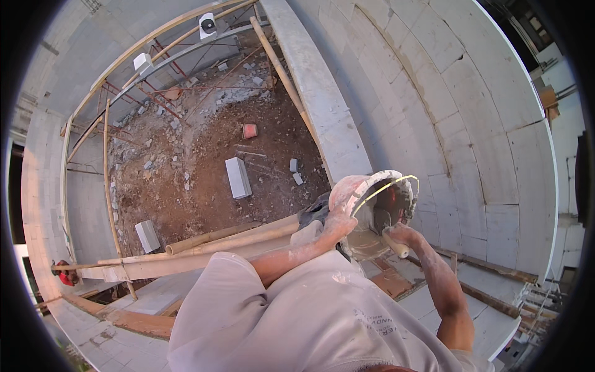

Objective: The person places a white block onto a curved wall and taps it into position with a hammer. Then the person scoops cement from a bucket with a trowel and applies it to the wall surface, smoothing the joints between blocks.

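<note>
Left hand (339, 222) raised at chest height, fingers curled in tight grip, forearm dusted white. Right hand (401, 235) close beside it, fist closed, elbow bent, forearm angled up from lower right.

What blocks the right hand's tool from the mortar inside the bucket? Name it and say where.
Nothing visible does. The left hand grips the bucket by its rim, mouth tipped toward the right hand, whose wooden tool handle already reaches into the opening. The yellow bail arcs across the upper mouth, above the handle.
</note>
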Demonstrator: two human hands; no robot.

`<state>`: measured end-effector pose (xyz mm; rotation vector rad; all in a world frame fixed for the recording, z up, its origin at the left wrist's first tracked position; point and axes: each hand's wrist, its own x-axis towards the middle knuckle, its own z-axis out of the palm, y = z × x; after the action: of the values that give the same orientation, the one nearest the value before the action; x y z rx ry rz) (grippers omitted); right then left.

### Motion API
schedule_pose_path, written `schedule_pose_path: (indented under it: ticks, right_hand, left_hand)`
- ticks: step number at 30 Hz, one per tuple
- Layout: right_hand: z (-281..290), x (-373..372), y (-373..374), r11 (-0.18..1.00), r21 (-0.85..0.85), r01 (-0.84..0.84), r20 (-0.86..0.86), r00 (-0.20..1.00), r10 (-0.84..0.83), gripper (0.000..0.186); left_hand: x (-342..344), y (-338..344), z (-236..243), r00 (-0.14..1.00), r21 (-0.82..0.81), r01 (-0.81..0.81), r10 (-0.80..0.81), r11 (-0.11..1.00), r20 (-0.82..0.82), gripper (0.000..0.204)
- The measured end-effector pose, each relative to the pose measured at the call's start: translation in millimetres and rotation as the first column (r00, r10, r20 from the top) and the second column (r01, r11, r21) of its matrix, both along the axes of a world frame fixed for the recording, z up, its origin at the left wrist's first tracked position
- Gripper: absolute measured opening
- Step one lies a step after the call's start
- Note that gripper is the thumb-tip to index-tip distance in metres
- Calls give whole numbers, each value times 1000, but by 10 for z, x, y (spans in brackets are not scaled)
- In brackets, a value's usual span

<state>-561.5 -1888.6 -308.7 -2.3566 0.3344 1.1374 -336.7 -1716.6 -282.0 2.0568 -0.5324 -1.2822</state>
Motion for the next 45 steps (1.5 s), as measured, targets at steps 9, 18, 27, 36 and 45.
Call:
schedule_pose_path:
  ticks: [9,18,27,36,45]
  right_hand:
    - [779,153,586,449,332,829,-255,537,-804,38]
    - [961,219,363,777,-393,492,422,847,-324,19]
    - [154,-300,444,730,99,676,64,727,-683,32]
    - [730,-360,239,-124,544,830,-162,-42,-986,21]
    - [330,321,-175,415,338,844,420,259,-870,40]
  left_hand:
    - [47,101,-438,943,-1,-67,63,998,-328,37]
    - [-88,39,-307,989,4,116,-115,993,-91,46]
    - [-317,-61,220,994,92,62,-53,994,-96,53]
    - [-152,-618,737,982,-8,185,-185,983,24,46]
    - [76,-1732,290,908,-28,416,-417,909,-34,52]
